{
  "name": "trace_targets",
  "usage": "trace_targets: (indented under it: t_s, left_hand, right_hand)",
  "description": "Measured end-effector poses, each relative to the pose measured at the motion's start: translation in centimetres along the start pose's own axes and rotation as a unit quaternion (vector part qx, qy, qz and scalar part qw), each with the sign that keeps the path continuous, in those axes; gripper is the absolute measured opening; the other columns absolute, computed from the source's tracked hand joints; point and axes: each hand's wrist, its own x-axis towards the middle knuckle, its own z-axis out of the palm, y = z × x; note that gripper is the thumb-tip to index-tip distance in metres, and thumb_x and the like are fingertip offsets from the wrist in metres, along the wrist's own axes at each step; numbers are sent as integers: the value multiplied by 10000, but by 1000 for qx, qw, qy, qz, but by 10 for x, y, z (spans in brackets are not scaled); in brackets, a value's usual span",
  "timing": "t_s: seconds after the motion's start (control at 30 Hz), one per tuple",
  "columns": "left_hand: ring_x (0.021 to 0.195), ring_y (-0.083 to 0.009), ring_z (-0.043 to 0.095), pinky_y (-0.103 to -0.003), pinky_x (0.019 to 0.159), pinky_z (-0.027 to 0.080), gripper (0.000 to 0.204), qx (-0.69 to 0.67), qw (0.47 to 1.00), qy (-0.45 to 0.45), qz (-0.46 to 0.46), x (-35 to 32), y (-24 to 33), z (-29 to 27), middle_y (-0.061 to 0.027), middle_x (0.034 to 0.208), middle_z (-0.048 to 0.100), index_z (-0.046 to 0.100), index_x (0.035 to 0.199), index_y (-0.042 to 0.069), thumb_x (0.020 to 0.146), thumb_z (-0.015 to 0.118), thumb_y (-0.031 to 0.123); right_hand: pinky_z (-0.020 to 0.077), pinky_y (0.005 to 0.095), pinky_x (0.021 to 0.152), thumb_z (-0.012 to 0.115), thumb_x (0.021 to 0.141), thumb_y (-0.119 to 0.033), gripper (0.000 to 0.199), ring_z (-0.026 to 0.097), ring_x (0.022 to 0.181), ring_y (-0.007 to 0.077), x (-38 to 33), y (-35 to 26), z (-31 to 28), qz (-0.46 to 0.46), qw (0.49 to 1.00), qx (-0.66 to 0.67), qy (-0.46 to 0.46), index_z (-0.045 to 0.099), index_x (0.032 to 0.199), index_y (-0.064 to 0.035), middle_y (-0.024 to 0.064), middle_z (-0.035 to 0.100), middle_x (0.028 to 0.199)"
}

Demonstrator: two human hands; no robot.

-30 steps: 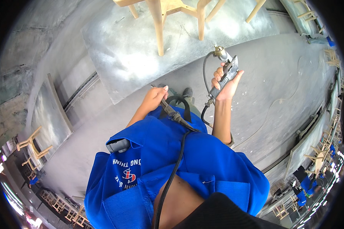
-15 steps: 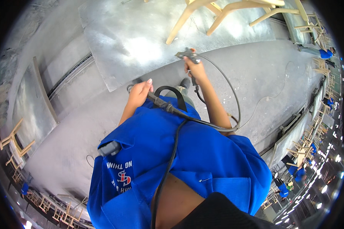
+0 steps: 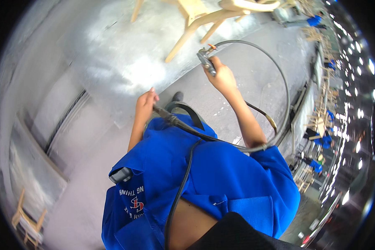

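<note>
My right hand (image 3: 221,77) is closed round the grip of a metal spray gun (image 3: 205,60) with an orange part on top. From the gun a grey hose (image 3: 282,75) loops out to the right, back past my right elbow and across my front. My left hand (image 3: 145,104) is curled at the end of a thick dark hose (image 3: 171,118) with a wrapped joint; the part inside its fingers is hidden. Ahead of both hands, pale wooden chair legs (image 3: 185,37) stand on a broad grey worktop (image 3: 108,58). Neither hand touches the chair.
Another grey panel (image 3: 37,166) and a wooden chair (image 3: 27,216) are at the lower left. Co-workers in blue, one of them (image 3: 313,21) at the upper right, stand among several chairs. A dark cable (image 3: 183,175) hangs down my front. My shoe (image 3: 178,96) shows below the worktop edge.
The view has turned, and the chair now appears farther left. My right hand has tilted the spray gun, and the hose loop stands higher and wider. Both hands keep their grip.
</note>
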Motion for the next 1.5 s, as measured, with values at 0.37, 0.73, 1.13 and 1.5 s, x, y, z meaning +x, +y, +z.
trace_targets:
  t_s: [0.37, 0.73, 1.13, 1.5]
  left_hand:
    - [544, -142, 491, -335, 548, 376, 533, -26, 965, -220, 139, 20, 92, 80, -66, 563, 513, 636, 728, 36, 1045, 501, 443]
    - [501, -99, 427, -318, 505, 322, 499, -67, 952, -259, 148, -3, 137, 72, -30, 513, 446, 631, 730, 27, 1048, 512, 393]
    - [615, -46, 396, -262, 558, 295, 490, -13, 941, -325, 89, -3, 155, 103, 39, 603, 447, 579, 730, 33, 1054, 515, 394]
    - [558, -74, 417, -285, 523, 318, 473, -10, 980, -171, 104, 1, 151, 157, 1, 550, 465, 589, 712, 9, 1051, 539, 335]
  right_hand:
    - [416, 240, 550, 695, 964, -225, 253, 510, 592, 48, -105, -79, -192, 203, 932, 244, 177, 626, 1134, -50, 2, 647, 764]
    - [509, 267, 685, 750, 931, -198, 272, 634, 762, 97, -49, -97, -232, 49, 978, 57, 197, 680, 1112, -6, 65, 702, 871]
    - [327, 225, 392, 654, 992, -359, 344, 559, 544, 109, -51, -25, -274, 128, 901, 397, 121, 613, 1097, -34, 42, 600, 706]
    - [338, 244, 403, 657, 988, -337, 336, 589, 595, 159, 34, 178, -318, 81, 816, 467, 330, 576, 1043, -16, 66, 585, 727]
